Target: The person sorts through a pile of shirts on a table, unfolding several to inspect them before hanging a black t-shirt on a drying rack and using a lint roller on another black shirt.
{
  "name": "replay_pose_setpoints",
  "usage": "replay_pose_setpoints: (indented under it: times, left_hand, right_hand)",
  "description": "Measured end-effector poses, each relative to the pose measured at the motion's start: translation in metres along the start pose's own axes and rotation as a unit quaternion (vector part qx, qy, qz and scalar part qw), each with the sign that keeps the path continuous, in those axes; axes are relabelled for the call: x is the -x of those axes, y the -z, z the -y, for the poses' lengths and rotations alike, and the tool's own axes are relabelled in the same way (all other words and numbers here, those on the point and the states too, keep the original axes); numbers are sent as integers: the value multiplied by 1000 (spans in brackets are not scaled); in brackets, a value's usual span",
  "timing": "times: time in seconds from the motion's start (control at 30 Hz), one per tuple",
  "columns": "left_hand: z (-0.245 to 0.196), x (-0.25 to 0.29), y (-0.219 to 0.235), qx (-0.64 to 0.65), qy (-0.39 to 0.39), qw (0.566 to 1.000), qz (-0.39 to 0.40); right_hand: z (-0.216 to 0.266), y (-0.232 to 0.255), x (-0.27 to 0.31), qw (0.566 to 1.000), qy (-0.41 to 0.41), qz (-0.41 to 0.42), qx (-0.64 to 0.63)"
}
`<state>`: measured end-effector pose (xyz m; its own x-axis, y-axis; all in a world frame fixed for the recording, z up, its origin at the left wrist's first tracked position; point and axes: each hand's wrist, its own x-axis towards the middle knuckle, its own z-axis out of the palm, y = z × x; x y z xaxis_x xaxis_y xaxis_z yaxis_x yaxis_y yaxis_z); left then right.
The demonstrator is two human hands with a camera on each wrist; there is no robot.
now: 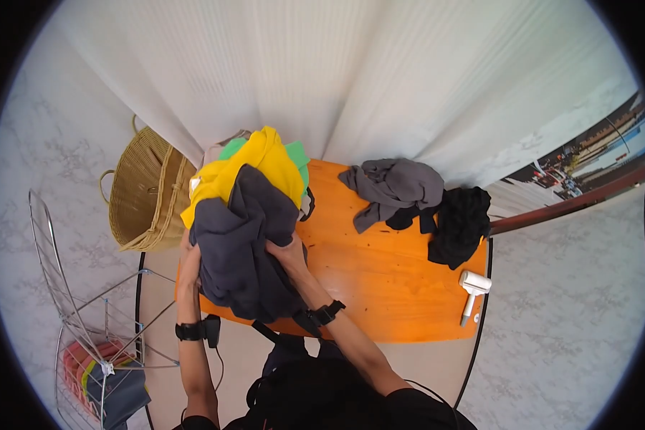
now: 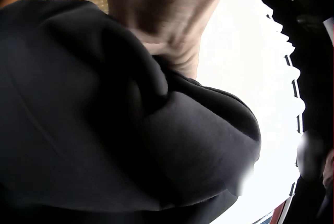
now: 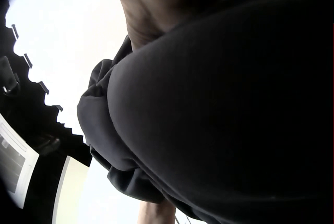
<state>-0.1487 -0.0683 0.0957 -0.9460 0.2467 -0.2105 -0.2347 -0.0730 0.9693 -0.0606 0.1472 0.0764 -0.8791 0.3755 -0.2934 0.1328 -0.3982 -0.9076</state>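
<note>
A bunched dark grey garment (image 1: 240,236) hangs between my two hands over the near left part of the orange table (image 1: 358,287). My left hand (image 1: 189,264) grips its left side, and my right hand (image 1: 288,256) holds the right side, with the fingers of both hidden by cloth. Behind it, a yellow garment (image 1: 274,163) and a green one (image 1: 298,155) are heaped at the table's left end. Dark fabric (image 2: 68,109) fills much of the left wrist view. In the right wrist view, the same garment (image 3: 172,104) bulges below the wrist.
A wicker basket (image 1: 140,193) stands left of the table, behind a wire drying rack (image 1: 107,367) with folded cloths. On the table's right side lie a grey garment (image 1: 398,188), a black garment (image 1: 460,226) and a white lint roller (image 1: 473,287). A pale curtain (image 1: 287,72) hangs behind.
</note>
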Motion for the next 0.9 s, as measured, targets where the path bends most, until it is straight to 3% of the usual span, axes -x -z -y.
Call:
replay_pose_setpoints:
  times: [0.1,0.17,0.23,0.27,0.3,0.33,0.43,0.53,0.6,0.67,0.7,0.77,0.9]
  left_hand:
    - [-18,-29,11,-7,-8,1000,1]
    - [1,-55,27,-35,5,999,-14]
    - [68,-93,55,-292,-52,954,-31]
    - [100,-102,56,-388,2,920,-53]
    - [124,-104,55,-478,56,874,-74]
    - [135,-90,46,-502,66,854,-123]
    - [141,-84,50,-487,39,865,-117]
    - [138,-77,39,-485,24,860,-157]
    - [127,-71,26,-486,2,852,-192]
    - [103,-58,11,-494,-163,820,-241]
    - [101,-55,6,-495,-158,819,-243]
    - [92,-52,-1,-433,-192,867,-153]
    - [71,-46,-22,-488,-249,825,-137]
  right_hand:
    - [-23,-21,-37,1000,25,18,0]
    - [-56,-26,-64,997,52,2,56]
    - [-110,-13,-82,991,73,-15,110]
    - [-149,0,-86,961,36,-59,267]
    - [-170,5,-86,904,1,-104,415]
    - [-165,7,-79,904,4,-103,415]
    - [-127,26,-47,935,15,-59,350]
    - [-117,27,-22,924,11,-62,378]
    - [-118,27,-7,888,49,-78,451]
    - [-112,30,4,887,75,-77,449]
    - [-110,32,13,887,95,-74,446]
    - [-109,39,23,888,99,-67,444]
    - [-112,49,32,893,73,-83,437]
